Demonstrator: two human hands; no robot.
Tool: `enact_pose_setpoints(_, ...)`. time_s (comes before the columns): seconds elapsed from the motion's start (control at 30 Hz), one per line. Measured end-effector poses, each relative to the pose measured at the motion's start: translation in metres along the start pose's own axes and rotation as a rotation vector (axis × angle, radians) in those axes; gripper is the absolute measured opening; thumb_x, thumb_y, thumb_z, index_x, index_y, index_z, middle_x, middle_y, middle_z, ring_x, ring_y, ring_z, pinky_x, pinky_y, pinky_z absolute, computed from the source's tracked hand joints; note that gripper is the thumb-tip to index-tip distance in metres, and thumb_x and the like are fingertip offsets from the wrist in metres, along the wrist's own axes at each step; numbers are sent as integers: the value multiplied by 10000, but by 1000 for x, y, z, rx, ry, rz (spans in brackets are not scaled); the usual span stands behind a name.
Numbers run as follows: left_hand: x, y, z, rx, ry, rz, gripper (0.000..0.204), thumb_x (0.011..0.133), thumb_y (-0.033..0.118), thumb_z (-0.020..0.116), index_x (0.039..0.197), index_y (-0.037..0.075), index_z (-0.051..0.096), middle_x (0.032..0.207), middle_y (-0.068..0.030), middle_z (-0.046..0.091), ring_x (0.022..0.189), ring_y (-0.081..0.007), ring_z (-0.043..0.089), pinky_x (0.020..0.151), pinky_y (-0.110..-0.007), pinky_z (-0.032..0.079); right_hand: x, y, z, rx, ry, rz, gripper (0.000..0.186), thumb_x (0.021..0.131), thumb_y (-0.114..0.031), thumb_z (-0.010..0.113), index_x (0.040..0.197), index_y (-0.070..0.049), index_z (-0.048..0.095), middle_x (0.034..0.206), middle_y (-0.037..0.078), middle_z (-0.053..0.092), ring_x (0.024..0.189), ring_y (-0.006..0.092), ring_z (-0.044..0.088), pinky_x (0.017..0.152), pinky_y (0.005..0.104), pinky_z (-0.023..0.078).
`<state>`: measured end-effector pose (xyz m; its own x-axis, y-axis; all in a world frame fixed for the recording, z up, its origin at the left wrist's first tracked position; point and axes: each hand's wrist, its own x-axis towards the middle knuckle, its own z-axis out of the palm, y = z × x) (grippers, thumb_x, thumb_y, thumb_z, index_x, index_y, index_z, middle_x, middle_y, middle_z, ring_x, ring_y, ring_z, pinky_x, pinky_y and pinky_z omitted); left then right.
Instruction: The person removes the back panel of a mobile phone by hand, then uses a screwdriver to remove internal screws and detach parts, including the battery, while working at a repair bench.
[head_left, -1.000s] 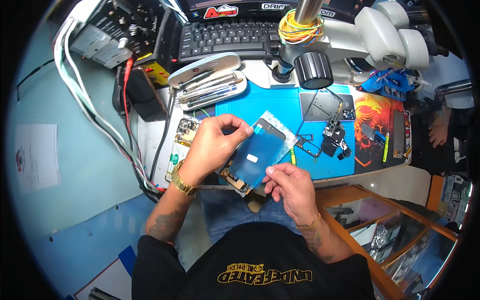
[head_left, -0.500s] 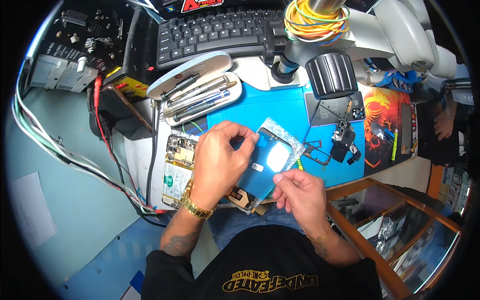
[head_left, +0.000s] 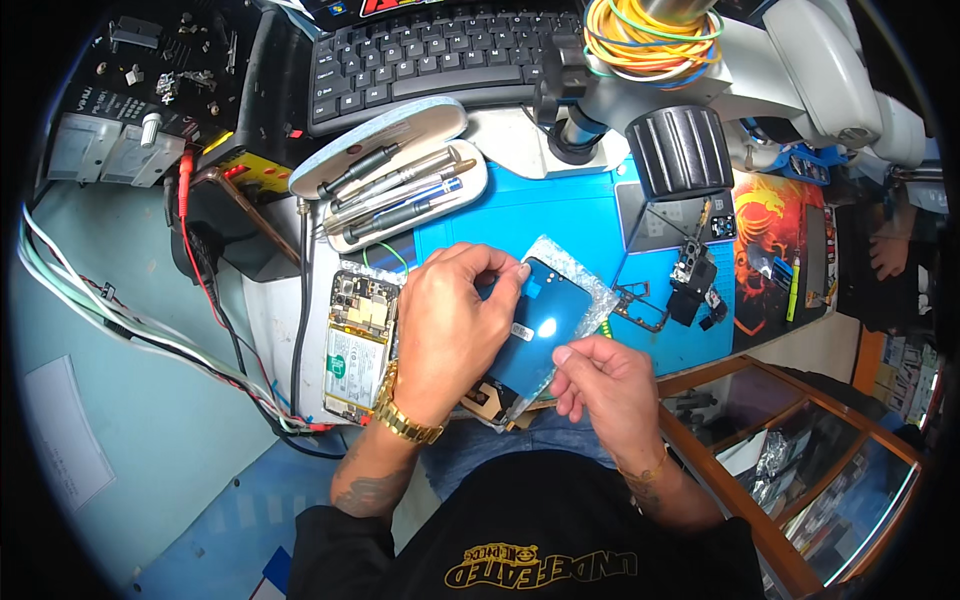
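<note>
A glossy dark-blue phone panel (head_left: 550, 315), with a small white label, lies tilted on a clear bubble-wrap sleeve (head_left: 592, 283). My left hand (head_left: 455, 315), with a gold watch at the wrist, pinches the panel's upper left corner between thumb and forefinger. At the right edge my right hand (head_left: 607, 385) has thumb and fingers closed on the panel's side; whether the wrap is in that grip too, I cannot tell. Left of my left hand rests an opened phone (head_left: 358, 340), its battery and circuit board bare. A brown cardboard piece (head_left: 487, 402) shows under the panel.
A blue work mat (head_left: 480, 225) carries loose phone parts (head_left: 690, 280) and a thin black frame (head_left: 640, 306). Behind are a case of screwdrivers (head_left: 405, 190), a keyboard (head_left: 430, 65) and a microscope stand with a black knob (head_left: 680, 150). Cables (head_left: 190, 355) hang at the left.
Both hands and the panel sit slightly further right in the picture, as the view shifts a little. The bright reflection on the panel has shrunk. Both pinches stay closed.
</note>
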<state>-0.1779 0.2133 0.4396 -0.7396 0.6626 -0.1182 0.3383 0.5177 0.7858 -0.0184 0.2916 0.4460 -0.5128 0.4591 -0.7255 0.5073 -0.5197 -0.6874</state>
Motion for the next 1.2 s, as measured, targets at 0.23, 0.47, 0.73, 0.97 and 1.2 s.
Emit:
enact_pose_setpoints(0.23,0,0,3,38,23,19,185,820,148,727,836,-36,710,757,-147,682,656,-219,644,634,-322,495,0,-1,-1,-5,0,-3,161,920,-120,643,889,38,648,676,63,637,515,101,591,444,212,446)
enact_pose_setpoints(0.47,0,0,8,100,57,65,181,829,147,729,859,-31,714,724,-134,695,610,-179,633,583,-306,483,2,1,-4,18,-26,-2,205,929,-166,646,839,18,647,655,40,628,509,78,583,436,218,442)
enact_pose_setpoints(0.73,0,1,6,39,35,40,170,843,137,721,856,-32,714,713,-113,687,593,-127,591,559,-277,456,2,0,-5,6,-56,-9,194,940,-153,632,836,11,624,659,48,627,507,92,581,450,223,458)
enact_pose_setpoints(0.97,-3,-5,6,24,47,64,169,838,141,725,873,-24,716,736,-110,689,634,-152,617,597,-290,473,-17,-17,-18,-133,27,-129,184,939,-146,630,862,21,650,661,32,631,530,57,569,479,212,447)
enact_pose_setpoints(1.2,-4,-2,1,66,18,81,187,841,161,721,897,-17,714,746,-128,685,653,-184,632,620,-303,485,5,-49,-53,-661,170,-877,162,889,-53,622,1028,18,665,791,115,646,678,224,635,622,332,475)
